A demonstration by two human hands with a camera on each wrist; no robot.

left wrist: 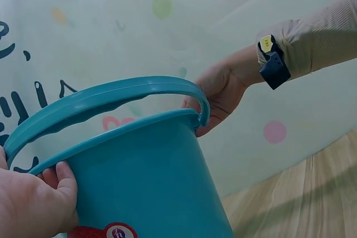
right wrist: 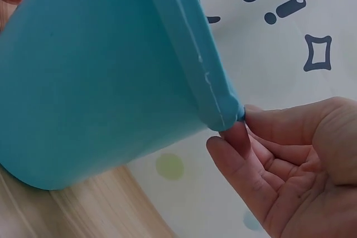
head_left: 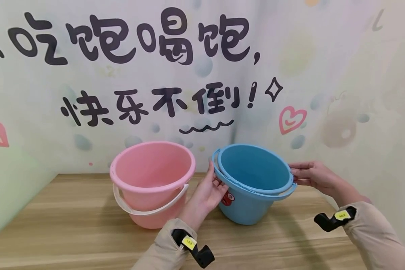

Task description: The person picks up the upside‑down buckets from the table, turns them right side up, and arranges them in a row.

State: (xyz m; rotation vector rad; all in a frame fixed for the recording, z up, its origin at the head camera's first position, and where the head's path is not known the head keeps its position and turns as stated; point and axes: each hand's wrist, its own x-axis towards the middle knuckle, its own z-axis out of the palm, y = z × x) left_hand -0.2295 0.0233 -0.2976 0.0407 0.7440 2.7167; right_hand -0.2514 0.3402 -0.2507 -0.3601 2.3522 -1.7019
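Observation:
A blue plastic bucket (head_left: pixel 246 210) leans between both hands, its mouth facing up and its rim sloping lower on the right in the head view. Its blue handle (left wrist: pixel 106 96) lies close along the rim. On the left side, my left hand (head_left: pixel 207 195) grips the rim, thumb above and fingers curled under it. Opposite, my right hand (right wrist: pixel 295 160) pinches the rim by the handle's end between thumb and fingers. Whether the bucket's base touches the table cannot be told. A red round sticker (head_left: pixel 227 198) shows on its wall.
To the left, a pink bucket (head_left: pixel 155 217) stands upright on the wooden table (head_left: pixel 71 225), its white handle (head_left: pixel 148 213) hanging down in front. Behind the table rises a pale printed wall (head_left: pixel 324 75) with dark lettering. Each wrist carries a black camera mount (head_left: pixel 195 247).

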